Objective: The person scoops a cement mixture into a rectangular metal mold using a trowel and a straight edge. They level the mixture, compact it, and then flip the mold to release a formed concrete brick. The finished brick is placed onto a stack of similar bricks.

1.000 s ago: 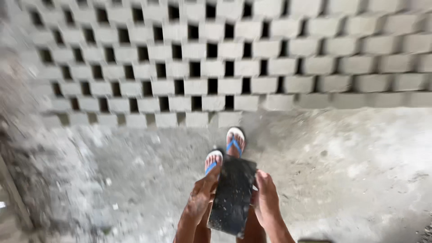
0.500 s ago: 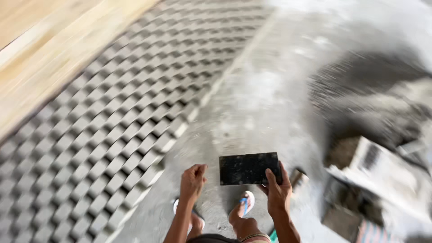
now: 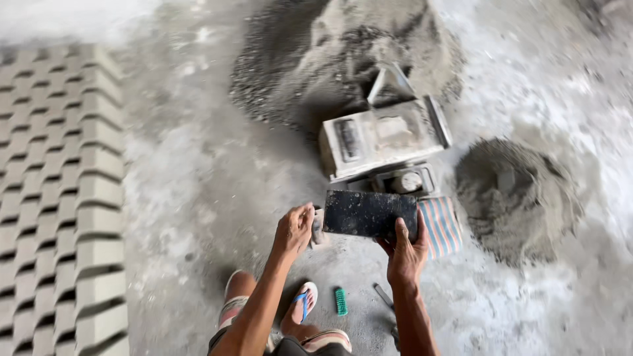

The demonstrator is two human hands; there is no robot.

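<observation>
My right hand point(image 3: 405, 252) grips a flat dark rectangular plate point(image 3: 369, 213) from below, thumb on its face, holding it level at waist height. My left hand point(image 3: 294, 229) is loosely curled just off the plate's left end; whether it touches the plate is unclear. Right behind the plate stands a grey, cement-caked brick mould press point(image 3: 382, 138) on the concrete floor. A striped cloth point(image 3: 440, 225) lies by the plate's right edge. My feet in blue-strapped sandals point(image 3: 304, 300) show below.
Rows of grey cement bricks point(image 3: 59, 198) lie drying along the left. A big heap of dark sand mix point(image 3: 343, 53) sits behind the press, a smaller mound point(image 3: 517, 194) at right. A small green brush point(image 3: 341, 300) and a metal tool point(image 3: 384, 295) lie near my feet.
The view has swung from the brick rows round to the press and sand heaps. The plate stays in my right hand, turned from upright to lengthwise; my left hand has come off it.
</observation>
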